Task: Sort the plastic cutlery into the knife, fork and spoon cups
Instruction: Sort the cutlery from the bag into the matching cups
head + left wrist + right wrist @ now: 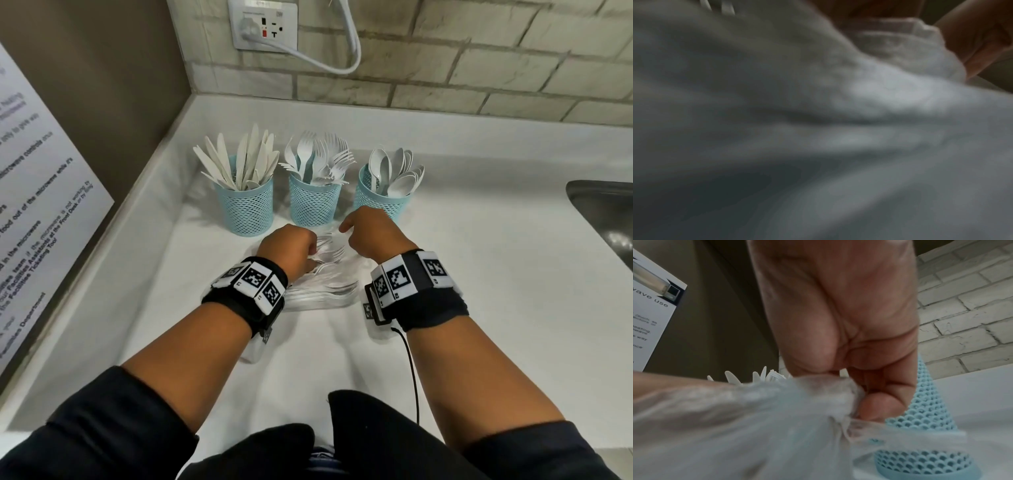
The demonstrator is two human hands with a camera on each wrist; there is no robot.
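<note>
Three light-blue mesh cups stand in a row: knife cup (247, 209) on the left, fork cup (313, 202) in the middle, spoon cup (380, 200) on the right, each full of white cutlery. In front of them lies a clear plastic bag of white forks (325, 291). My left hand (306, 255) grips the bag's far end from the left. My right hand (352, 236) pinches the same end from the right; the right wrist view shows its fingers (877, 404) closed on bunched plastic (756, 418). The left wrist view is a blur of plastic bag (818, 113).
The white counter (479, 274) runs into a corner, with a brown wall and a paper notice (37, 192) on the left and a brick wall with an outlet and cord (265, 25) behind. A steel sink (606, 212) sits at the right edge.
</note>
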